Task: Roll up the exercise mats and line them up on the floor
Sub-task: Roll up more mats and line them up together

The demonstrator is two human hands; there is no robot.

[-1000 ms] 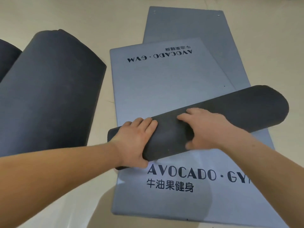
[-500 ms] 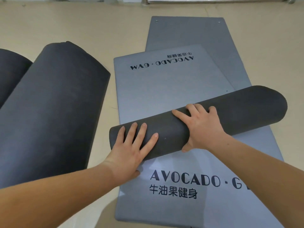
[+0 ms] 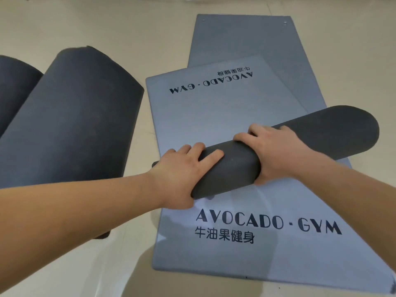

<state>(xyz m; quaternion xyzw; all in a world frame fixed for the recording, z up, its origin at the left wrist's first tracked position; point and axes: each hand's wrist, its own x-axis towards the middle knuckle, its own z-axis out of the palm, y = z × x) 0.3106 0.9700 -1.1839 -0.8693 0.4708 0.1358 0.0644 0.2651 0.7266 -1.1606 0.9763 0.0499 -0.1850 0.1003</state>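
Both left hand (image 3: 182, 174) and right hand (image 3: 276, 155) curl fingers round the rolled mat (image 3: 325, 133), slanting near-left to far-right.

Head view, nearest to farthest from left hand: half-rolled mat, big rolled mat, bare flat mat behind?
1. Half-rolled mat, gripped by the left hand.
2. Big rolled mat, to its left.
3. Bare flat mat, far back.

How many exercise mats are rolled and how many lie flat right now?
Dark grey rolled foam mats: 3 (far-left roll, big roll, gripped roll under left hand and right hand)
Blue-grey flat foam mats: 2 (printed flat mat, plain flat mat partly beneath it)
Total: 5
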